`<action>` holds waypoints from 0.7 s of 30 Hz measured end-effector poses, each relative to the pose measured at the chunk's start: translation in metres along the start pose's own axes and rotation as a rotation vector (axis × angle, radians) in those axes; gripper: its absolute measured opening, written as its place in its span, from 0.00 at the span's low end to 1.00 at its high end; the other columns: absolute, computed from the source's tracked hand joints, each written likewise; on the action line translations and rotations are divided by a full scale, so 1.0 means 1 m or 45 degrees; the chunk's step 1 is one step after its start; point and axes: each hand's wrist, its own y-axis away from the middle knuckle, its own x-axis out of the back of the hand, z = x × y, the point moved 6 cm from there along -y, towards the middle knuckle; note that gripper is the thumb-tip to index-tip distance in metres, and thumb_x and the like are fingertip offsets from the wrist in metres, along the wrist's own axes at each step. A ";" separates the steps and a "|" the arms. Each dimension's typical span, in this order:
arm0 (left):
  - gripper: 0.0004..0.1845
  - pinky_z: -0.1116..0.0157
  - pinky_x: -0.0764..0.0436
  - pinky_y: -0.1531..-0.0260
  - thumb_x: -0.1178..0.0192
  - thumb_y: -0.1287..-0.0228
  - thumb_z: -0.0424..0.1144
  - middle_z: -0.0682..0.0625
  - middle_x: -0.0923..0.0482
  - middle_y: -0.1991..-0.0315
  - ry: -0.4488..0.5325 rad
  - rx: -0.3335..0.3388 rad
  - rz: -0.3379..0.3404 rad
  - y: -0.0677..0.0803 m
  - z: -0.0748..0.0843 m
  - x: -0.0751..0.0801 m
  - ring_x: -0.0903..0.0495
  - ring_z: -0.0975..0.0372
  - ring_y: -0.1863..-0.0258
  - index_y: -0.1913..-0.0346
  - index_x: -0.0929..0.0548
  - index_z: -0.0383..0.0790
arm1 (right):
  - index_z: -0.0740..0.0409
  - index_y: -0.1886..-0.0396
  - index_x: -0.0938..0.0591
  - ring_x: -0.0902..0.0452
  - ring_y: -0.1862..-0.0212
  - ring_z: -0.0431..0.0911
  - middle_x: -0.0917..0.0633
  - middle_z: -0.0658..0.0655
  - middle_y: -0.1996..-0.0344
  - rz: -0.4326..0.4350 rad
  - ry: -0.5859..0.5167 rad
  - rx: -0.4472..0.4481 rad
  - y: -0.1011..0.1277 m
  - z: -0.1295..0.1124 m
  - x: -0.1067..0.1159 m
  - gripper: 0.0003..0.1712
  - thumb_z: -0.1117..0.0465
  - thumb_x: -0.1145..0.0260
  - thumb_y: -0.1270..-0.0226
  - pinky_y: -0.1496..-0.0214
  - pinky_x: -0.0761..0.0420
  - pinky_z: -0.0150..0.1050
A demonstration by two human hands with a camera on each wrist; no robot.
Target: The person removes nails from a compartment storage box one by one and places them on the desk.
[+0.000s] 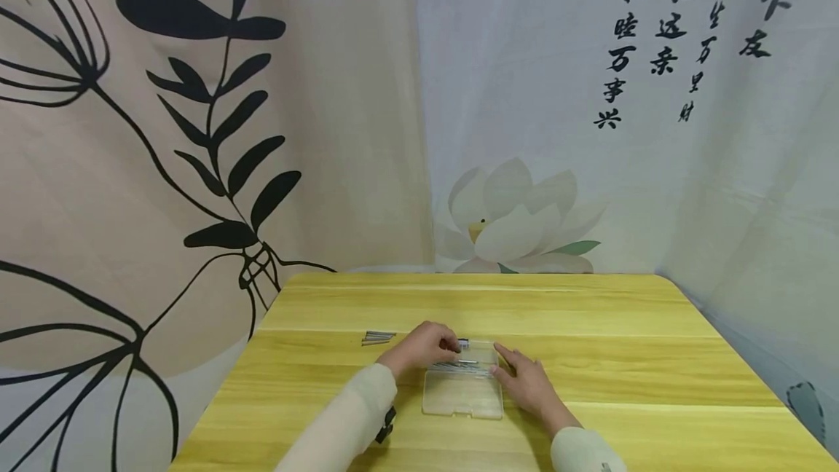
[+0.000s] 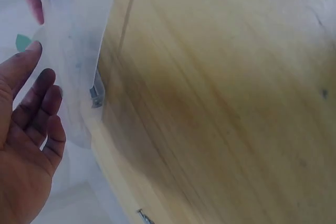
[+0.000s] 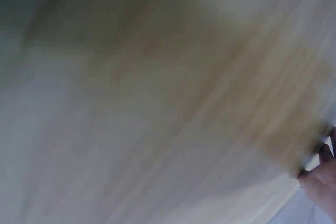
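Observation:
A clear hinged plastic box (image 1: 462,404) lies opened on the table, its lid part toward me. Several thin metal nails (image 1: 452,366) are in its far half. My left hand (image 1: 426,347) hovers over the box's left side, fingers loosely bent; in the left wrist view, thumb and fingers (image 2: 47,80) stand apart with nothing visible between them. With my right hand (image 1: 529,382) I hold the box's right side, index finger toward the back corner and thumb at the near rim. The right wrist view is mostly blurred.
Several loose nails (image 1: 376,338) lie in a small group left of the box, beyond my left forearm. The wooden table (image 1: 623,326) reaches back to a patterned curtain (image 1: 354,130). A small dark and silvery piece (image 1: 463,344) sits at the box's far edge.

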 end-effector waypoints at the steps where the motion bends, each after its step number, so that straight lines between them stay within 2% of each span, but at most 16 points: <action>1: 0.04 0.70 0.22 0.65 0.33 0.35 0.35 0.61 0.20 0.67 -0.010 0.001 -0.002 0.000 0.000 -0.001 0.24 0.70 0.68 0.60 0.11 0.41 | 0.55 0.28 0.29 0.42 0.29 0.67 0.27 0.67 0.34 0.000 -0.001 0.001 0.000 0.000 0.000 0.30 0.51 0.39 0.25 0.29 0.60 0.67; 11: 0.03 0.70 0.23 0.63 0.29 0.39 0.36 0.60 0.22 0.64 -0.070 0.004 -0.040 -0.006 -0.004 -0.010 0.25 0.69 0.65 0.62 0.10 0.44 | 0.55 0.28 0.29 0.41 0.29 0.66 0.26 0.67 0.35 0.019 -0.004 0.007 -0.001 0.001 -0.001 0.30 0.52 0.39 0.26 0.29 0.59 0.67; 21: 0.03 0.71 0.23 0.66 0.29 0.39 0.37 0.62 0.24 0.67 -0.159 0.024 -0.106 -0.012 -0.004 -0.014 0.26 0.72 0.68 0.64 0.08 0.49 | 0.55 0.28 0.29 0.42 0.28 0.66 0.27 0.67 0.34 0.012 -0.011 -0.002 0.000 -0.002 0.000 0.30 0.51 0.39 0.25 0.29 0.59 0.66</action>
